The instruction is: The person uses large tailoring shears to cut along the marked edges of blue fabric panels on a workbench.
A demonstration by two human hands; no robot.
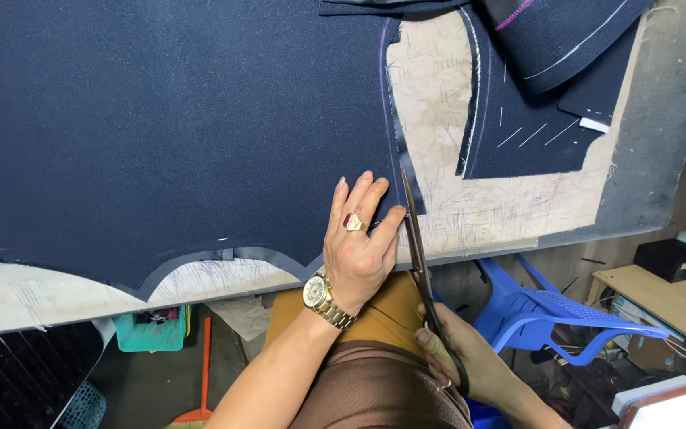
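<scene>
A large piece of dark navy cloth (pixel 168 127) lies spread on a worn, scribbled cutting table (pixel 454 199). My left hand (pixel 359 238), with a ring and a gold wristwatch, presses flat on the cloth near its right edge. My right hand (pixel 458 357) grips the handles of long scissors (pixel 416 238) below the table's front edge. The blades point away from me and run along a chalk line at the cloth's right edge, just right of my left fingers.
More navy cloth pieces (pixel 533 87) with chalk marks lie at the far right of the table. Below the table stand a blue plastic chair (pixel 549 310), a teal box (pixel 151 330), an orange broom (pixel 200 381) and a wooden shelf (pixel 668 298) with a black box.
</scene>
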